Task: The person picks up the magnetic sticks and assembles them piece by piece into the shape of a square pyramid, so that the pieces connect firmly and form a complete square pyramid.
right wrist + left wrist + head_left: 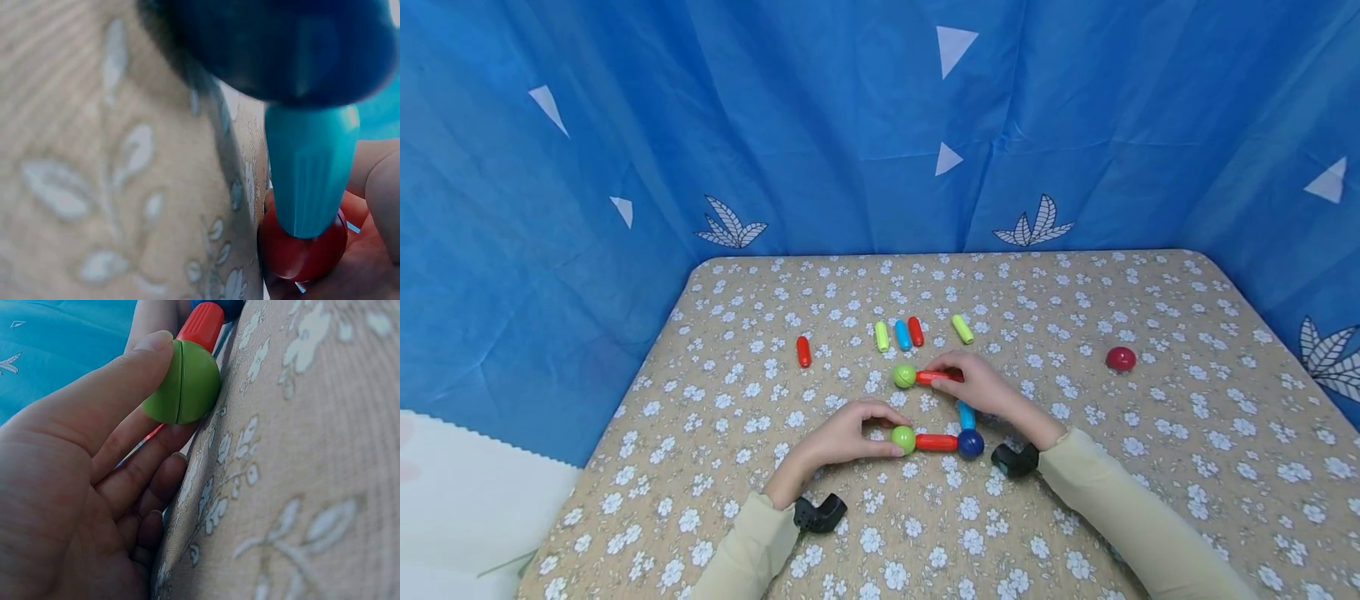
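My left hand (850,432) pinches a green ball (902,438) between thumb and fingers at the near left corner of a U-shaped toy frame. From that ball a red rod (937,442) runs right to a dark blue ball (971,443). A light blue rod (966,415) leads away from there to a red ball (306,265), mostly hidden under my right hand (981,385) in the head view. The right hand's fingers grip around this red ball. Another red rod (927,377) extends left from under those fingers to a second green ball (904,375).
Behind the frame lie loose rods: a red one (803,352), a yellow-green one (882,337), a blue one (903,335), another red one (916,331) and another yellow-green one (962,328). A loose red ball (1121,359) sits far right on the flowered tablecloth (880,550). Blue curtains (850,125) surround the table.
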### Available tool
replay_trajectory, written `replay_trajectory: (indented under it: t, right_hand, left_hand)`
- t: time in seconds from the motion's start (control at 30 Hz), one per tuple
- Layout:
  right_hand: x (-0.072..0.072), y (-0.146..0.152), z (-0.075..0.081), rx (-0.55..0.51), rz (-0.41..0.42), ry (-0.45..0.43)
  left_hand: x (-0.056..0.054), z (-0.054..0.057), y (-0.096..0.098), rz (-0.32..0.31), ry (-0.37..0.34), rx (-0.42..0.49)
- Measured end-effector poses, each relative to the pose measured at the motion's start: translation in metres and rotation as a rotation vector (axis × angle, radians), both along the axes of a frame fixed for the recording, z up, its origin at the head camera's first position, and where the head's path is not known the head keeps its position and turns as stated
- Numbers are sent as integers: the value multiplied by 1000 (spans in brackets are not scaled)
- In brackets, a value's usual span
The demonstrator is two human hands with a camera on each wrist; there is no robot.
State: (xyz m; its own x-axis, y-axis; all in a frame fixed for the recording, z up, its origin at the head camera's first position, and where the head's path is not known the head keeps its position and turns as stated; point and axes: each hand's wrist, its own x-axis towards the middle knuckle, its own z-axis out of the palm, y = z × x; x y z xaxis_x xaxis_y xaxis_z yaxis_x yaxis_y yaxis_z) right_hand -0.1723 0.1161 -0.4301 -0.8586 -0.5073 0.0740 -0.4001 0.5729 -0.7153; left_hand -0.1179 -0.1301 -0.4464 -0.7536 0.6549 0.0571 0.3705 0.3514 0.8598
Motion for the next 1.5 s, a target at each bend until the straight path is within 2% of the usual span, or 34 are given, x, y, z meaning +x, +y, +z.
replay_trajectory:
  t: [0.13, 0.23, 0.5, 0.93, 1.13, 1.3, 1.43, 1.5]
  right_hand:
    - [0, 4, 0, -20, 11, -39]
    - [2, 12, 3, -17, -14, -53]
    - [13, 36, 5, 49, -65, -22]
    - [14, 43, -4, -64, -72, -58]
    - [15, 44, -5, -75, -94, -89]
    - [16, 47, -9, -100, -98, -91]
    - [16, 45, -13, -126, -104, -97]
    - [17, 43, -14, -130, -110, -108]
  left_hand:
    - [0, -1, 1, 2, 3, 1]
    - [0, -1, 2, 3, 5, 2]
    - [-1, -1, 0, 2, 14, -4]
    - [-3, -1, 0, 5, 7, 1]
    - [-2, 3, 1, -3, 3, -11]
    - [-1, 2, 3, -1, -5, -14]
    - [-2, 2, 0, 10, -64, 25]
    - [-6, 4, -3, 42, -97, 50]
